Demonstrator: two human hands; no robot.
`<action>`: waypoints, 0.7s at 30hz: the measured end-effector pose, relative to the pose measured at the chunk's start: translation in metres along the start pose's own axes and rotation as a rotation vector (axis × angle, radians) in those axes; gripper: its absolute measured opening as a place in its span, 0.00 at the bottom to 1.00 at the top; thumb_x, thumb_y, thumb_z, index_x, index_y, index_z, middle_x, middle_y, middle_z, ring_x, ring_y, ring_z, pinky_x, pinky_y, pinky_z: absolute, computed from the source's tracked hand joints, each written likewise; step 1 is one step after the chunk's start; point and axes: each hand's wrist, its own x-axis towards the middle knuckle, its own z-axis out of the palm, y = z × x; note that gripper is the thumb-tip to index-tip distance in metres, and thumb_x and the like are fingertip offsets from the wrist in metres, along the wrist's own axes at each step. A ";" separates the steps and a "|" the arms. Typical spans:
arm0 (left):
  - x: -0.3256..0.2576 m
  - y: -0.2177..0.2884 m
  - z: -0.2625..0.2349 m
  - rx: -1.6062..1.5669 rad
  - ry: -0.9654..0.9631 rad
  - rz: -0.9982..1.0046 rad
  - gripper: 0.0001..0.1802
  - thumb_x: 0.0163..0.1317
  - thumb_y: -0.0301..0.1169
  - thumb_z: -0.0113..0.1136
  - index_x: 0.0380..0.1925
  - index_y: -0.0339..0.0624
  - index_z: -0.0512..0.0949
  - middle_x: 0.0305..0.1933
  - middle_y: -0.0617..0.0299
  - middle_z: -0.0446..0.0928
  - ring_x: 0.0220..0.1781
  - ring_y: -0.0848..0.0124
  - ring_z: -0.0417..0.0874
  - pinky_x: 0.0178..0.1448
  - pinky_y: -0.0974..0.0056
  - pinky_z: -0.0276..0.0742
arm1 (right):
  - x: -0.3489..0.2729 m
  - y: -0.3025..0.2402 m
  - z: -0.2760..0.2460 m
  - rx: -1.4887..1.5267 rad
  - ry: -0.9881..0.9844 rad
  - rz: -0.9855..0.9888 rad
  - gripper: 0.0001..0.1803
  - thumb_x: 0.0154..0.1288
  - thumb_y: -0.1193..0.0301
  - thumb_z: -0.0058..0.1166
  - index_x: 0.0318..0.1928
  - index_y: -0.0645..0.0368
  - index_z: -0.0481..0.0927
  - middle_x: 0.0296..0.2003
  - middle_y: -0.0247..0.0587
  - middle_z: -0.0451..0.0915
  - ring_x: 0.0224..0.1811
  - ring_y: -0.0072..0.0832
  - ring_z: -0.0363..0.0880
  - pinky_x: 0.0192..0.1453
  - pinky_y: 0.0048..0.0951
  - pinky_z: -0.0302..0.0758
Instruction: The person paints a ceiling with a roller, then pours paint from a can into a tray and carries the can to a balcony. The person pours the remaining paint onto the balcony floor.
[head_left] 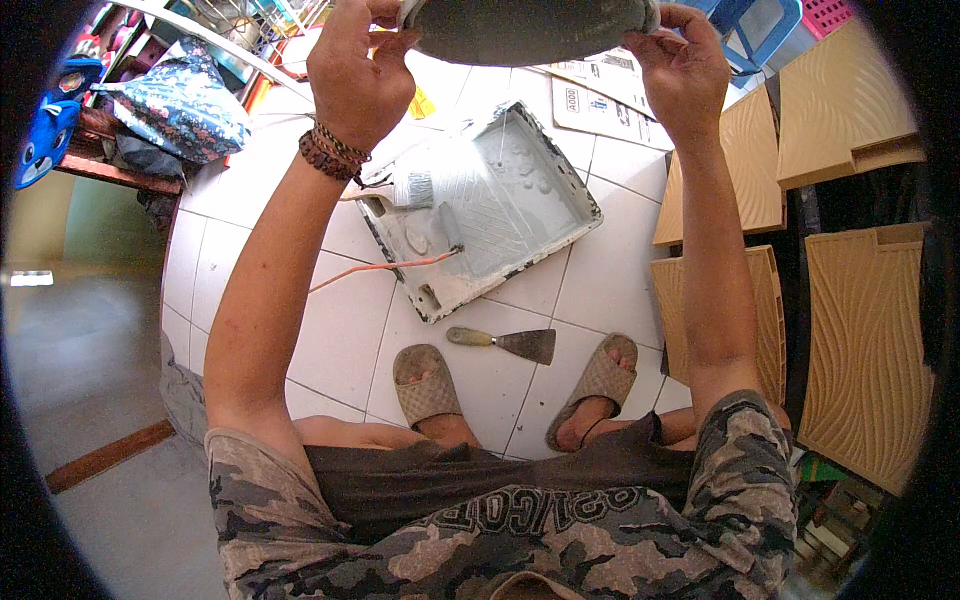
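Up at the top edge of the view, a dark grey object with a rounded edge (530, 35) is held out in front of me. Only its lower part shows, so its exact kind is unclear. My left hand (362, 75) is closed on its left rim, and my right hand (685, 75) pinches the right rim. Below it, a paint tray (572, 160) smeared with grey-white paint sits askew on the floor. A paintbrush (412, 190) rests across its left side. A thin orange stick (385, 266) lies over the near left part. Closer to my feet is a putty knife (505, 343).
Tan wave-patterned panels (865, 340) stand along the right. Printed cardboard (600, 105) lies beyond the tray, near a blue plastic stool (760, 35). At far left are a flowered cloth bundle (185, 105) and a blue plush toy (48, 135). My sandalled feet (428, 385) flank the putty knife.
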 end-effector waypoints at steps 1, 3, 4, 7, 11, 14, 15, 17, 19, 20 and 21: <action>0.000 0.000 -0.001 -0.028 -0.016 -0.025 0.11 0.56 0.20 0.62 0.40 0.39 0.75 0.38 0.58 0.80 0.38 0.70 0.84 0.42 0.66 0.84 | 0.001 -0.001 0.001 0.002 -0.014 -0.009 0.16 0.55 0.85 0.61 0.42 0.63 0.71 0.32 0.33 0.77 0.33 0.19 0.79 0.36 0.19 0.76; 0.000 -0.001 -0.001 -0.062 -0.044 -0.052 0.12 0.55 0.19 0.62 0.39 0.38 0.75 0.38 0.58 0.79 0.38 0.70 0.84 0.42 0.67 0.84 | 0.001 -0.001 0.000 -0.006 -0.048 0.009 0.15 0.56 0.86 0.59 0.42 0.64 0.71 0.32 0.34 0.77 0.32 0.20 0.80 0.34 0.20 0.77; 0.000 0.000 -0.001 -0.068 -0.056 -0.055 0.11 0.55 0.19 0.62 0.39 0.38 0.75 0.38 0.58 0.79 0.38 0.71 0.84 0.42 0.67 0.83 | 0.001 -0.001 -0.002 -0.018 -0.069 0.036 0.15 0.56 0.87 0.59 0.42 0.64 0.71 0.32 0.34 0.77 0.32 0.21 0.81 0.34 0.20 0.78; 0.000 0.000 -0.001 -0.102 -0.123 -0.127 0.11 0.55 0.19 0.62 0.39 0.36 0.75 0.37 0.58 0.79 0.37 0.71 0.83 0.41 0.67 0.83 | 0.002 -0.003 -0.002 0.031 -0.111 0.107 0.14 0.56 0.88 0.57 0.42 0.65 0.71 0.32 0.36 0.77 0.32 0.23 0.82 0.34 0.23 0.80; -0.002 -0.007 0.000 -0.192 -0.213 -0.241 0.10 0.55 0.19 0.61 0.38 0.34 0.74 0.35 0.56 0.79 0.34 0.70 0.84 0.40 0.68 0.82 | 0.002 -0.002 -0.004 0.045 -0.166 0.216 0.12 0.57 0.88 0.55 0.41 0.66 0.72 0.32 0.38 0.78 0.32 0.26 0.83 0.35 0.25 0.83; -0.004 -0.007 0.003 -0.233 -0.234 -0.334 0.10 0.56 0.19 0.60 0.38 0.33 0.74 0.34 0.55 0.79 0.33 0.70 0.84 0.39 0.68 0.82 | 0.001 0.001 -0.003 0.044 -0.161 0.283 0.11 0.57 0.88 0.55 0.41 0.66 0.73 0.33 0.38 0.78 0.32 0.26 0.83 0.34 0.25 0.82; -0.005 -0.008 0.003 -0.228 -0.243 -0.356 0.10 0.56 0.19 0.60 0.38 0.33 0.74 0.34 0.55 0.79 0.33 0.71 0.84 0.39 0.68 0.82 | 0.000 0.002 -0.003 0.036 -0.168 0.279 0.11 0.58 0.87 0.55 0.41 0.66 0.73 0.33 0.38 0.78 0.32 0.26 0.83 0.34 0.26 0.82; -0.006 -0.010 0.005 -0.219 -0.262 -0.399 0.09 0.57 0.19 0.59 0.39 0.32 0.74 0.34 0.55 0.79 0.33 0.71 0.83 0.39 0.68 0.82 | 0.000 0.004 -0.003 0.018 -0.181 0.271 0.11 0.58 0.87 0.55 0.42 0.66 0.73 0.34 0.39 0.78 0.32 0.26 0.83 0.34 0.26 0.82; -0.007 -0.013 0.006 -0.230 -0.269 -0.406 0.10 0.57 0.19 0.59 0.39 0.32 0.73 0.34 0.55 0.79 0.33 0.71 0.83 0.39 0.68 0.82 | 0.000 0.009 -0.003 0.024 -0.184 0.297 0.12 0.57 0.87 0.56 0.42 0.66 0.73 0.34 0.39 0.78 0.32 0.26 0.83 0.34 0.26 0.83; -0.007 -0.015 0.007 -0.236 -0.273 -0.409 0.10 0.58 0.19 0.59 0.39 0.32 0.73 0.35 0.55 0.79 0.33 0.71 0.83 0.38 0.68 0.81 | 0.000 0.012 -0.004 0.027 -0.187 0.310 0.12 0.57 0.87 0.56 0.42 0.66 0.73 0.35 0.39 0.78 0.32 0.26 0.83 0.34 0.25 0.83; -0.007 -0.016 0.008 -0.242 -0.278 -0.422 0.09 0.58 0.19 0.59 0.39 0.32 0.73 0.35 0.55 0.79 0.33 0.71 0.83 0.39 0.68 0.81 | -0.001 0.020 -0.007 -0.014 -0.223 0.266 0.13 0.58 0.83 0.57 0.44 0.65 0.74 0.36 0.39 0.79 0.33 0.26 0.83 0.37 0.25 0.83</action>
